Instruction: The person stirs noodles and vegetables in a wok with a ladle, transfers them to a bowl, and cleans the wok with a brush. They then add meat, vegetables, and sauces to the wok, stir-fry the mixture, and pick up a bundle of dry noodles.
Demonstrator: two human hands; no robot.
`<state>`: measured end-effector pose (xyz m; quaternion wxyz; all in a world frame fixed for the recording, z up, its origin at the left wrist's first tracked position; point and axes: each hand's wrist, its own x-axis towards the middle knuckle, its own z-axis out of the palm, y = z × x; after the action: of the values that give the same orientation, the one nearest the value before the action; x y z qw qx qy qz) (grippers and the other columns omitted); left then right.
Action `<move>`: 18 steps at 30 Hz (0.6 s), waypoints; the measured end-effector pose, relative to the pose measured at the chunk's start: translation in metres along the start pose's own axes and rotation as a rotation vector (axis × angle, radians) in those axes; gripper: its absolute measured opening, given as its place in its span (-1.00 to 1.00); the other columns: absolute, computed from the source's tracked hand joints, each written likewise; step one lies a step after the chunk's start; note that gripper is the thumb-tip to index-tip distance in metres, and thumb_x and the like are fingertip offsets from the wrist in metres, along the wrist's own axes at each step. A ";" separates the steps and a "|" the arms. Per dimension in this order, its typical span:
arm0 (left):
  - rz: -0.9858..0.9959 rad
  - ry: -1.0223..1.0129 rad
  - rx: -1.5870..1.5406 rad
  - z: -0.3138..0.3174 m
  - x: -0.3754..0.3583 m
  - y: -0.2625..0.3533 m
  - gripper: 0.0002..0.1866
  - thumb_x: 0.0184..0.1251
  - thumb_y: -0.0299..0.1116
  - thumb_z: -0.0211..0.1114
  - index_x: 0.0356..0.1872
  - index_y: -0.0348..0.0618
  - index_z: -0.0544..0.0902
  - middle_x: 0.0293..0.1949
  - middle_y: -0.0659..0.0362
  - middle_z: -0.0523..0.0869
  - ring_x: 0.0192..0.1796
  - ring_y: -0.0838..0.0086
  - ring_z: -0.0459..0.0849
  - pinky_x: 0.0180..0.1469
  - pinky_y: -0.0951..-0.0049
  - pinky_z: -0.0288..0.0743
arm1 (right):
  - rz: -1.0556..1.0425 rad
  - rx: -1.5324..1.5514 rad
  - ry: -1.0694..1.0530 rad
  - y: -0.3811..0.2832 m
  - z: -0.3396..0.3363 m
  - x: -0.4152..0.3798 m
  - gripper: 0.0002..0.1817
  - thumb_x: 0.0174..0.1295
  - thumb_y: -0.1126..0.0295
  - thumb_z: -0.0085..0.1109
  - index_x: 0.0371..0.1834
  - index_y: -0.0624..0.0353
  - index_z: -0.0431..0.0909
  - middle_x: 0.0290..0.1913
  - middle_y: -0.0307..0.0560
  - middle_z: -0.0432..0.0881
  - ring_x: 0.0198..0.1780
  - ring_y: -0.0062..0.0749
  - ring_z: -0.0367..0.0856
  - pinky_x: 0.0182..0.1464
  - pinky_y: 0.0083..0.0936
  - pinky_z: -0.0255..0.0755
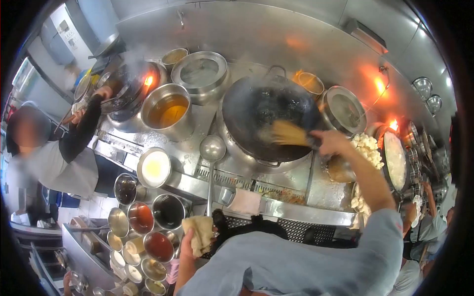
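Note:
My right hand (332, 143) grips the dark handle of a wok brush (289, 133) with pale, stiff bristles. Those bristles are down inside a large black wok (252, 111), whose surface looks wet and gives off steam. Closer to my body, my left hand (186, 246) is closed round a folded beige cloth (199, 236). A steel ladle (212, 148) points away from that hand, its bowl on the stove top and its handle running down to the cloth. Whether my left fingers also hold the ladle handle is hidden.
Left of the wok stand a pot of amber liquid (169, 111) and a lidded pot (200, 71). Sauce containers (140, 217) crowd the lower left. A co-worker (74, 163) handles another smoking wok. Cauliflower pieces (368, 150) lie near my right forearm, with flames beyond.

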<state>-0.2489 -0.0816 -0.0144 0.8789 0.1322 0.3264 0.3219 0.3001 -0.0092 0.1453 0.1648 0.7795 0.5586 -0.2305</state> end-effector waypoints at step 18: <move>0.221 0.279 0.257 0.203 0.267 -0.054 -0.64 0.20 -0.64 0.10 0.03 -0.21 0.32 -0.23 0.09 0.51 -0.25 0.30 0.64 -0.32 0.24 0.64 | -0.007 -0.275 0.139 0.036 -0.035 0.020 -0.19 -0.09 0.26 0.18 0.41 -0.24 0.34 -0.08 0.12 0.71 -0.12 -0.09 0.72 -0.08 -0.24 0.60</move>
<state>0.0654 0.0467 -0.0165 0.7606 0.2322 0.4667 0.3872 0.3462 0.0130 0.1636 0.2300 0.7616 0.5979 -0.0979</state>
